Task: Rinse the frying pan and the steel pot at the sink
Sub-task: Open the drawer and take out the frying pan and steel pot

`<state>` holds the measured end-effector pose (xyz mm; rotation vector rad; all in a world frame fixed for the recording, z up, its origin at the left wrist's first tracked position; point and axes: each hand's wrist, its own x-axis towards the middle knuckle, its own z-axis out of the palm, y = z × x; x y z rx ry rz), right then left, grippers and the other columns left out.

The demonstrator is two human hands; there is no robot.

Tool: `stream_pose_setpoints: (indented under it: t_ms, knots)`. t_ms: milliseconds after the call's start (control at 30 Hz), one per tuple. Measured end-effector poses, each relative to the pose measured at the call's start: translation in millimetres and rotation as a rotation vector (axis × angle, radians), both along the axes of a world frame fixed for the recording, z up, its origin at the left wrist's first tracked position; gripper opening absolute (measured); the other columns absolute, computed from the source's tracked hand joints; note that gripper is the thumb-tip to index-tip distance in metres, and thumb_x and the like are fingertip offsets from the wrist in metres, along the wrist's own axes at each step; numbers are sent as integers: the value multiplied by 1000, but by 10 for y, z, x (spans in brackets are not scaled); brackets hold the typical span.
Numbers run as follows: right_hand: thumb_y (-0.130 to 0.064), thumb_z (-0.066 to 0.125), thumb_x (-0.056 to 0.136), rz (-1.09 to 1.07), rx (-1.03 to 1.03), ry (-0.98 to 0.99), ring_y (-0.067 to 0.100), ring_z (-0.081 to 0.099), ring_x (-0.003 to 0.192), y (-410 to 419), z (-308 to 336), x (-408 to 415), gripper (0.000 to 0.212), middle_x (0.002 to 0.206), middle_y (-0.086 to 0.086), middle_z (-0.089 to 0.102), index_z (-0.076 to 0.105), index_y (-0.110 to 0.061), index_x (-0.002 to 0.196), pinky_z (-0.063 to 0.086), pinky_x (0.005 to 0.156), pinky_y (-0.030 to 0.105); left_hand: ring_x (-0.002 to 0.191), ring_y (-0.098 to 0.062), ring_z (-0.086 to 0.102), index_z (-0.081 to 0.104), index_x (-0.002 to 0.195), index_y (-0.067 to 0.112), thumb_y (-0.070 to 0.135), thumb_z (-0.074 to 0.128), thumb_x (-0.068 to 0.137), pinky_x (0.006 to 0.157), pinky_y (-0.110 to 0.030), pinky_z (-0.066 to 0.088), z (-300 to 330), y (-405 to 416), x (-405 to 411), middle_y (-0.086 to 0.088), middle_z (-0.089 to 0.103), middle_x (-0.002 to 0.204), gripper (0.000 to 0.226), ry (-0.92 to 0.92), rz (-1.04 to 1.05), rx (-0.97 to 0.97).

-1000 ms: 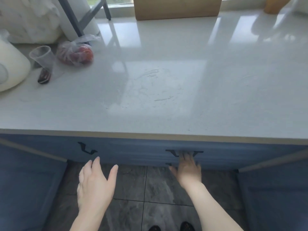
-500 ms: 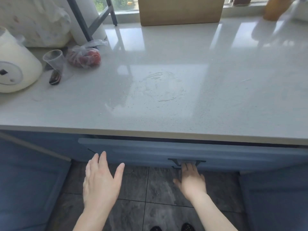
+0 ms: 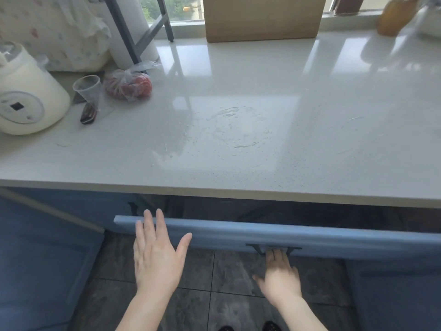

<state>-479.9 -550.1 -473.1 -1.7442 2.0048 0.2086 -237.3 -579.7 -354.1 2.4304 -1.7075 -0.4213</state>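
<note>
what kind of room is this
Most likely a home kitchen: a pale stone countertop over blue cabinets, a drawer partly open, a white cooker-like appliance and bagged tomatoes.

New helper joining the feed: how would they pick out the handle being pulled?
Find the white countertop; below its front edge a blue drawer stands part open. The handle is the dark bar on its front, the right hand hooked under it; the left hand hovers open.

Under a pale speckled stone countertop point(image 3: 238, 91), a blue drawer front point(image 3: 238, 232) stands pulled out, right hand point(image 3: 280, 275) hooked under its dark metal handle point(image 3: 274, 249), left hand point(image 3: 156, 256) spread flat, fingers overlapping the drawer's top edge
</note>
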Motion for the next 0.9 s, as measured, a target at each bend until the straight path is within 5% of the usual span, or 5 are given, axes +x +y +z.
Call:
stream_pose_setpoints:
  t_ms: [100, 233, 300, 533, 900]
  knots:
    - [-59, 82, 47, -30, -85, -144, 19, 67, 101, 420, -13, -42, 87, 111, -4, 63, 56, -27, 124, 57, 70, 37, 150, -24, -16, -10, 155, 9, 78, 10, 75, 122, -41, 1, -115, 121, -31, -10, -17, 162, 107, 1, 42, 72]
    - [-54, 60, 74, -164, -602, -315, 11, 64, 80, 862, 557, -212, 35, 90, -13, 62, 61, -30, 100, 48, 65, 20, 149, -24, -20, -10, 155, 6, 80, 11, 73, 122, -42, -2, -197, 430, -32, -12, -20, 161, 112, 24, 86, 74]
    - [-47, 63, 79, -286, -798, -278, 22, 61, 92, 921, 864, -447, 41, 100, -1, 63, 67, -13, 103, 47, 81, 29, 149, -25, -18, -8, 155, 5, 80, 13, 72, 121, -43, -1, -180, 529, -20, -13, -18, 162, 113, 13, 88, 105]
    - [-87, 40, 65, -630, -278, 166, 35, 16, 144, 624, 1133, -1230, 120, 155, 19, 25, 29, 1, 147, 26, 111, 54, 150, -23, -14, -5, 155, 6, 82, 17, 78, 121, -46, 1, -101, 691, 5, -10, -13, 163, 110, -73, 85, 223]
    - [-90, 42, 67, -618, -208, 179, 31, 13, 144, 1287, 1181, -1162, 122, 155, 15, 24, 29, 2, 145, 28, 112, 47, 151, -21, -8, 3, 156, 8, 82, 29, 81, 120, -48, 9, -100, 1307, 79, -7, -5, 164, 109, -107, 115, 268]
